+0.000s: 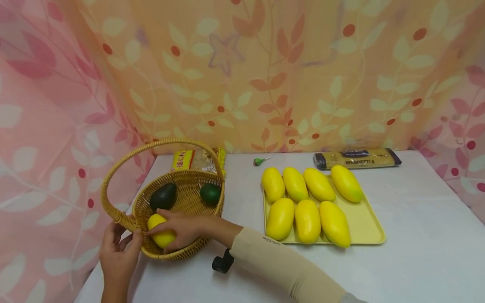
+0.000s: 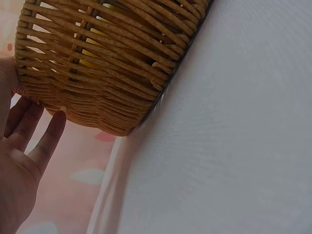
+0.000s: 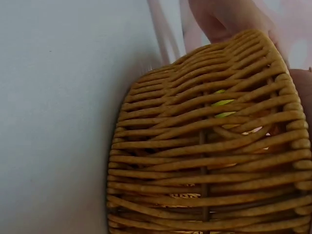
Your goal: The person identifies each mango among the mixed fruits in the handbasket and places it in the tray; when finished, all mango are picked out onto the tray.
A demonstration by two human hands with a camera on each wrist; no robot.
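A wicker basket [image 1: 182, 251] with a tall arched handle stands at the left of the table. My left hand [image 1: 120, 252] grips its rim at the handle's left base; the left wrist view has the fingers [image 2: 50, 134] against the woven outside. Inside the basket, my right hand [image 1: 185, 230] holds a yellow mango [image 1: 163, 239], its fingers spread over the fruit. Behind that mango lies a dark avocado [image 1: 163, 196], and a dark green round fruit [image 1: 210, 194] sits at the right wall. In the right wrist view the basket weave [image 3: 209, 146] hides most of the hold.
Several yellow mangoes [image 1: 307, 221] lie in two rows on a pale yellow tray [image 1: 365, 225] at the right. Along the back are a pasta bag [image 1: 184, 160] behind the basket, a green lollipop [image 1: 259, 161] and a spaghetti pack [image 1: 358, 159]. Patterned curtains [image 1: 280, 75] border the table.
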